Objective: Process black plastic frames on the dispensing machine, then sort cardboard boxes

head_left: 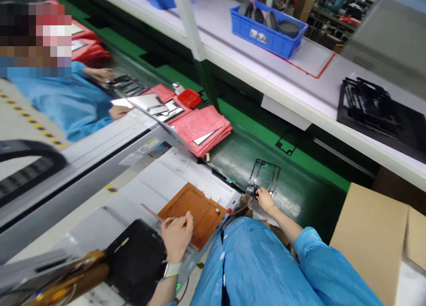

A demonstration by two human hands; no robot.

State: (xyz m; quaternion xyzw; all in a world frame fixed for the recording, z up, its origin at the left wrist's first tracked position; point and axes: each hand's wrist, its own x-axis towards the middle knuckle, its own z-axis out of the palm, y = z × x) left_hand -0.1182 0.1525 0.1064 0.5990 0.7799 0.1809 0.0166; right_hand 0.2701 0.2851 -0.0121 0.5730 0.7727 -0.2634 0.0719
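My left hand [177, 236] is over the left edge of an orange-brown fixture plate [196, 212], its fingers curled together. Whatever they may hold is hidden. A flat black panel [136, 259] lies on the machine bed beside that wrist, which wears a pale band. Farther right, my right hand [265, 200] has its fingers closed at the near end of a thin black frame [278, 175] on the dark green belt. A small dark part shows at those fingertips; its kind is unclear.
Red padded sleeves [203, 128] are stacked beyond the machine bed [126, 204], near a red tray [189, 97]. A co-worker's blue sleeve [80, 106] is at the left. A shelf holds a blue bin [269, 30] and black frames [371, 106]. A cardboard box [369, 239] stands right.
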